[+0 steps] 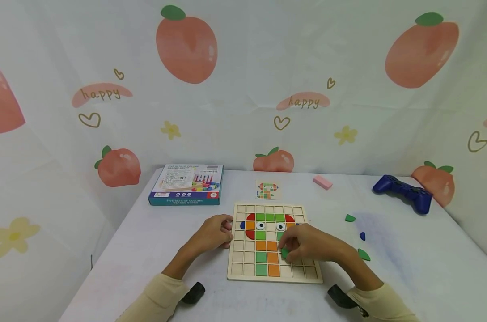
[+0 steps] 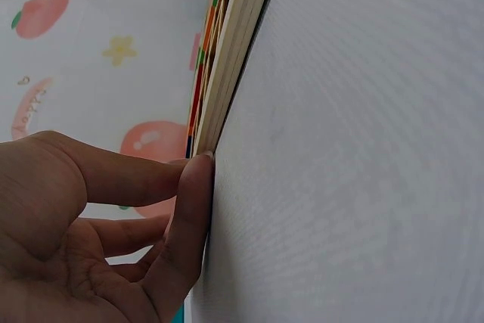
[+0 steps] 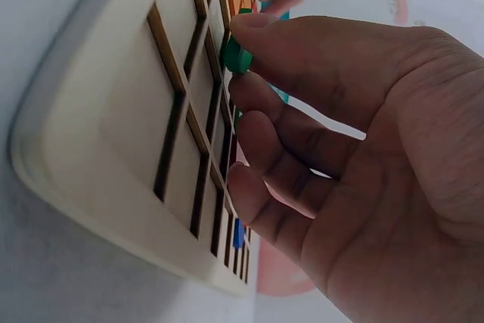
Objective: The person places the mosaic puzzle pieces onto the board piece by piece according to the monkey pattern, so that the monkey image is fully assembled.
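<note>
A wooden grid board (image 1: 236,268) lies on the table, partly filled with green, orange, red and blue tiles and two eye tiles (image 1: 281,226). My left hand (image 1: 215,231) is at its left side; in the left wrist view thumb and fingertip (image 2: 198,175) pinch the board's edge. Over the board's lower middle, my right hand (image 1: 309,243) pinches a small green piece with a curved edge (image 3: 237,57) between thumb and forefinger. The piece is right at the grid, beside the orange tiles (image 1: 273,258). The right hand covers part of the board's right side.
Two loose green pieces (image 1: 349,218) and a blue piece (image 1: 362,236) lie right of the board. Behind it is a pattern card (image 1: 268,197). A boxed set (image 1: 186,184) stands back left, a pink block (image 1: 322,182) and a blue game controller (image 1: 403,192) back right.
</note>
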The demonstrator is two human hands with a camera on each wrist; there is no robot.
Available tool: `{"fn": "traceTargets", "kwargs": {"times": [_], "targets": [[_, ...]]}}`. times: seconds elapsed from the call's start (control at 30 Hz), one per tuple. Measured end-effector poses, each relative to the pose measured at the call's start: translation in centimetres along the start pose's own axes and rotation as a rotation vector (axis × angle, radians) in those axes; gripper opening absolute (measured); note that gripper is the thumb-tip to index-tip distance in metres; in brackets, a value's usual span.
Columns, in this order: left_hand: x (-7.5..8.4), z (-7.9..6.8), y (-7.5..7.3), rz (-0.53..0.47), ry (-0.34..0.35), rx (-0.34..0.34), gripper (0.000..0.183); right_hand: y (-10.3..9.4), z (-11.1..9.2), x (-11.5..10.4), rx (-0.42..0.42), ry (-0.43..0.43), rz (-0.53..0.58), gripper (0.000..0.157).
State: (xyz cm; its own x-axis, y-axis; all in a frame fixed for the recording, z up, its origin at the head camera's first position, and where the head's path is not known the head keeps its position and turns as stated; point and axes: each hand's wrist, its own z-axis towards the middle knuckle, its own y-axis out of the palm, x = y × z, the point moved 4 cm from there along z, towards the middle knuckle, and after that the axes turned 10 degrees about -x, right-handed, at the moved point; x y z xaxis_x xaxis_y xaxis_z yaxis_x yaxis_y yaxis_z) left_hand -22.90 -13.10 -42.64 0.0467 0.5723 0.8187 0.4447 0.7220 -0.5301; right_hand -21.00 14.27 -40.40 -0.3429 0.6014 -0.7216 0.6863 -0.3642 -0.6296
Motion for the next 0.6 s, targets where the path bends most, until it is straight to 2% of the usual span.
{"fn": "traceTargets", "kwargs": {"times": [0.27, 0.6], "targets": [[0.03, -0.08, -0.08, -0.005, 0.01, 0.006, 0.052, 0.62, 0.28, -0.27, -0.016, 0.029, -0.034, 0.019], [0.08, -0.13, -0.08, -0.005, 0.009, 0.007, 0.052, 0.73, 0.17, -0.42, -0.021, 0.001, -0.041, 0.02]]}}
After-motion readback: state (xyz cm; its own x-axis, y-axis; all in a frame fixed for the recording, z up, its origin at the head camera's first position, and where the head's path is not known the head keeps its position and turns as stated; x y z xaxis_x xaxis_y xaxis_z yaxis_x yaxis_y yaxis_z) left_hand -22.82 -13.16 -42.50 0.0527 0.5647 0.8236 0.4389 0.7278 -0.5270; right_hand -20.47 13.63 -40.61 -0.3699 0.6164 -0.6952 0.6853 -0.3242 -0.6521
